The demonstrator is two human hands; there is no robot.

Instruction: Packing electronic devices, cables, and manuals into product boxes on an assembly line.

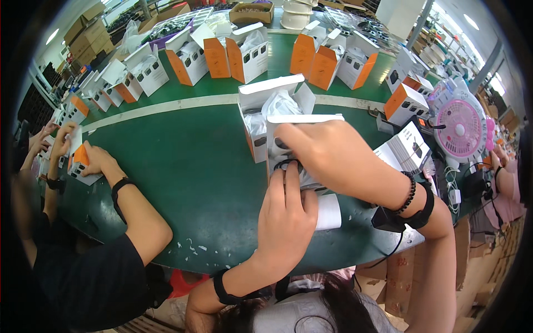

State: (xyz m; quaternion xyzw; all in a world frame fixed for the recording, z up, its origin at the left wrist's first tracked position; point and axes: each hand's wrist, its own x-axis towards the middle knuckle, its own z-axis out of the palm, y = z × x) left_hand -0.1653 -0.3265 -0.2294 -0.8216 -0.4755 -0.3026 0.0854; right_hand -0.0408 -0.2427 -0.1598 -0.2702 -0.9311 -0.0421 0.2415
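An open white box (305, 118) stands before me on the green table, with its lid flap raised. My right hand (330, 150) reaches into it from above with curled fingers, and the fingertips are hidden. At the near side, my left hand (286, 216) has its fingers stretched into the opening, touching a black cable-like loop (285, 163) and bagged contents. A white flat piece (328, 213) shows beside my left thumb; I cannot tell whether it is a flap or paper. Directly behind stands a second open box (254, 105) holding a plastic-wrapped item (282, 103).
Several open white-and-orange boxes (247, 58) line the table's far side beyond a pale strip (177, 107). To the right are a stack of booklets (410, 147) and a pink fan (459, 129). On the left, a co-worker's hands (99, 161) hold another box (79, 162).
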